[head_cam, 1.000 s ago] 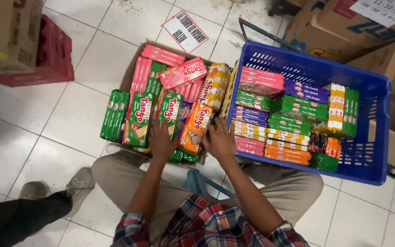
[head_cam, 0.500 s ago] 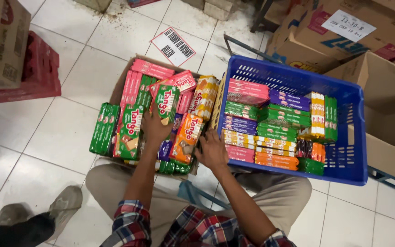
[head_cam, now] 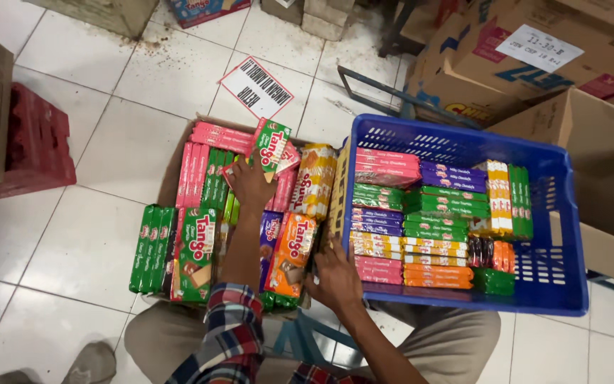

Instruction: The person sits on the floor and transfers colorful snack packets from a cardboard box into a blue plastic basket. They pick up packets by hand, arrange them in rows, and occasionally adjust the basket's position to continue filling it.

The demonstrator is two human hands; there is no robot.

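Gripping green wafer pack (head_cam: pixel 270 148) in left hand (head_cam: pixel 250 186), pack raised over cardboard box (head_cam: pixel 172 165), long axis pointing away | right hand (head_cam: pixel 335 274) flat, fingers open, pressing orange pack (head_cam: pixel 291 250) nearside | blue crate (head_cam: pixel 556 235) right of both hands.

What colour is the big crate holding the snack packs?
The crate is blue, seen in the head view.

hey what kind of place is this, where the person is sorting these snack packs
Probably a shop's stockroom or back storage area. Cardboard cartons are stacked on a tiled floor, and a blue plastic crate and an open box hold many wafer packs sorted by colour.
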